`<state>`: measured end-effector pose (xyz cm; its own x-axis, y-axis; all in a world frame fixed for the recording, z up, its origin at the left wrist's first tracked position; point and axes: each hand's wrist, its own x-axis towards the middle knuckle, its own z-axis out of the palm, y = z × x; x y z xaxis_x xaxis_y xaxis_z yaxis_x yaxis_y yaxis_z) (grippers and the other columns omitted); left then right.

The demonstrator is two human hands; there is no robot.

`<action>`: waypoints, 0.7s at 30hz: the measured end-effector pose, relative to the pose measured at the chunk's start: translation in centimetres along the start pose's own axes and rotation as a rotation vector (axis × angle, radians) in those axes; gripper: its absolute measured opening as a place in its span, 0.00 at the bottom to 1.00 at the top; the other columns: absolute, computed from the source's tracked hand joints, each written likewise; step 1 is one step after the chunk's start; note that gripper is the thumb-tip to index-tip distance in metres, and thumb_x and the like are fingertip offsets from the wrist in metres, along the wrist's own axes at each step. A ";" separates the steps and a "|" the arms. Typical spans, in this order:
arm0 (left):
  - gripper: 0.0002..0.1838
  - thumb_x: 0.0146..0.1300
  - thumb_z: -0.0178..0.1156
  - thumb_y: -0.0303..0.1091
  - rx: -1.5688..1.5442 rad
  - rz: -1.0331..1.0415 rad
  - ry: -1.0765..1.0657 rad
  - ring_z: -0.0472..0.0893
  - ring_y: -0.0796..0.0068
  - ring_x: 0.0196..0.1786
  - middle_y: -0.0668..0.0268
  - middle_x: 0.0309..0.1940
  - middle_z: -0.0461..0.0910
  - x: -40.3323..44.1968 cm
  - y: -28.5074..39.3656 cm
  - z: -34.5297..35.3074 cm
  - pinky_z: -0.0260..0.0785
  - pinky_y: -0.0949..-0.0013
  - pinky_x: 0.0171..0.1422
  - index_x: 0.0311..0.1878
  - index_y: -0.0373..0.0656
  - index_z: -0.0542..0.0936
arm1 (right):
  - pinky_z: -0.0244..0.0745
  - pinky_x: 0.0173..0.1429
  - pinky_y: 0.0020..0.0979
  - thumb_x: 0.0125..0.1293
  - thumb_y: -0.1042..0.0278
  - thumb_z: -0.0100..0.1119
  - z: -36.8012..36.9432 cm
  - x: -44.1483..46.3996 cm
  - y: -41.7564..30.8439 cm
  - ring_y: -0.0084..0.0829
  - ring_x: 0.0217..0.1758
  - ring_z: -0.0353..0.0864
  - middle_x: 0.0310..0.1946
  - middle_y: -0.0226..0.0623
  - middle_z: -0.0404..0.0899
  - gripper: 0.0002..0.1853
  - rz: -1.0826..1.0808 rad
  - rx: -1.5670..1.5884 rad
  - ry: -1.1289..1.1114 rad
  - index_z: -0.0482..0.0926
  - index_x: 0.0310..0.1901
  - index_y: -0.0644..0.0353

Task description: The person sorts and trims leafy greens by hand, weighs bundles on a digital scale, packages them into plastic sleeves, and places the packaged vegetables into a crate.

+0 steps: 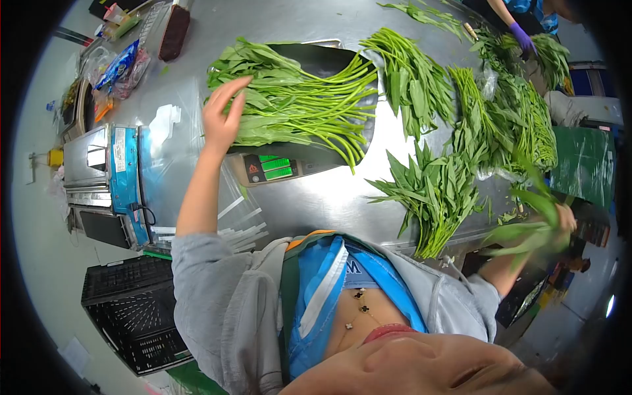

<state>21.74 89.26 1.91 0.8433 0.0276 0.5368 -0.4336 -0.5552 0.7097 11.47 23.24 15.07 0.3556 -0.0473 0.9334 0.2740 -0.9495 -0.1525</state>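
Observation:
My left hand point(222, 117) rests on the leafy end of a spread bunch of water spinach point(316, 99), its thumb and fingers apart. Beneath that bunch is a dark tray point(322, 59) on a digital scale point(270, 172) with lit green displays, the digits too small to read. Far to the right, my right hand point(565, 220) is closed around some leafy water spinach stems point(526, 230), blurred by motion. Nearer the middle, a bunch with pointed leaves point(428, 191) lies at the table's front edge, and another bunch point(411, 79) sits just right of the tray.
A larger heap of greens point(513, 125) covers the table's right side. A co-worker's purple-gloved hand point(524, 41) touches greens there. At left stand a blue-and-steel machine point(122, 178) and, below, a black crate point(135, 316). White strips point(240, 230) lie by the front edge.

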 end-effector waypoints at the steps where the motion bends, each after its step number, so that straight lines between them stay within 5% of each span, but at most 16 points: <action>1: 0.10 0.54 0.56 0.23 0.057 0.088 0.047 0.78 0.62 0.43 0.60 0.39 0.80 -1.1 1.3 -1.1 0.68 0.67 0.49 0.41 0.37 0.79 | 0.71 0.38 0.38 0.49 0.62 0.64 -2.9 1.4 4.8 0.38 0.31 0.76 0.25 0.38 0.75 0.13 -0.149 -0.153 0.079 0.78 0.34 0.59; 3: 0.10 0.52 0.56 0.19 0.149 0.159 0.032 0.78 0.61 0.41 0.58 0.38 0.80 -3.7 3.3 -2.2 0.68 0.65 0.47 0.39 0.36 0.79 | 0.72 0.39 0.40 0.49 0.58 0.65 -4.3 5.6 4.7 0.40 0.38 0.76 0.33 0.39 0.76 0.19 -0.333 -0.658 -0.366 0.76 0.40 0.58; 4: 0.11 0.52 0.54 0.18 0.177 0.145 -0.001 0.78 0.59 0.41 0.57 0.38 0.80 -5.5 3.5 -1.9 0.68 0.64 0.47 0.39 0.37 0.79 | 0.72 0.44 0.39 0.49 0.56 0.65 -5.0 3.6 4.0 0.40 0.48 0.73 0.44 0.41 0.74 0.25 -0.076 -1.522 -0.625 0.72 0.47 0.57; 5: 0.10 0.52 0.54 0.18 0.206 0.175 -0.045 0.78 0.58 0.40 0.57 0.37 0.80 -7.3 3.5 -1.1 0.67 0.62 0.48 0.38 0.38 0.79 | 0.69 0.52 0.38 0.50 0.57 0.65 -8.5 1.9 9.6 0.42 0.56 0.67 0.52 0.43 0.70 0.29 0.275 -1.631 -0.941 0.68 0.54 0.56; 7: 0.10 0.52 0.54 0.20 0.111 0.186 -0.143 0.77 0.57 0.41 0.56 0.39 0.79 -10.4 4.6 1.1 0.66 0.61 0.49 0.38 0.38 0.78 | 0.65 0.58 0.34 0.55 0.65 0.61 -11.1 1.2 11.1 0.39 0.58 0.68 0.55 0.42 0.68 0.26 0.123 -0.878 -0.458 0.67 0.57 0.57; 9: 0.09 0.53 0.54 0.21 0.060 0.167 -0.266 0.76 0.58 0.43 0.57 0.39 0.79 -13.9 5.0 2.8 0.66 0.61 0.49 0.39 0.38 0.78 | 0.69 0.53 0.31 0.57 0.72 0.57 -9.9 2.2 5.4 0.34 0.47 0.77 0.43 0.38 0.78 0.14 0.036 -0.759 -0.197 0.76 0.46 0.58; 13: 0.08 0.55 0.55 0.23 -0.032 0.053 -0.435 0.76 0.59 0.43 0.59 0.40 0.78 -18.4 7.8 6.6 0.66 0.63 0.49 0.39 0.39 0.78 | 0.73 0.34 0.26 0.63 0.70 0.54 -7.4 -1.7 0.3 0.21 0.28 0.75 0.28 0.30 0.77 0.08 0.544 -0.106 0.164 0.78 0.42 0.59; 16: 0.08 0.56 0.55 0.25 -0.099 -0.054 -0.528 0.76 0.59 0.44 0.59 0.40 0.78 -21.6 7.9 8.9 0.66 0.64 0.50 0.40 0.39 0.78 | 0.67 0.29 0.25 0.64 0.65 0.51 -4.8 -7.9 -2.5 0.21 0.24 0.71 0.26 0.32 0.75 0.08 0.541 -0.157 -0.035 0.77 0.39 0.58; 18: 0.08 0.57 0.54 0.26 -0.131 -0.188 -0.607 0.76 0.58 0.44 0.57 0.40 0.77 -23.5 6.8 10.4 0.66 0.63 0.50 0.41 0.39 0.78 | 0.68 0.30 0.26 0.62 0.65 0.53 -2.8 -13.5 -4.4 0.24 0.24 0.73 0.24 0.31 0.77 0.08 0.885 0.024 -0.262 0.78 0.40 0.56; 21: 0.09 0.57 0.53 0.26 -0.070 -0.151 -0.633 0.74 0.55 0.47 0.56 0.42 0.77 -26.5 3.5 12.6 0.65 0.60 0.53 0.40 0.37 0.77 | 0.69 0.30 0.30 0.62 0.58 0.53 0.2 -18.1 -7.8 0.27 0.24 0.76 0.23 0.38 0.78 0.12 0.837 0.169 -0.305 0.78 0.38 0.57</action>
<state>1.91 76.15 -15.56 0.9112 -0.4055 0.0720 -0.2976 -0.5274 0.7958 3.10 31.54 -0.76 0.7121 -0.5949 0.3728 -0.0616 -0.5819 -0.8109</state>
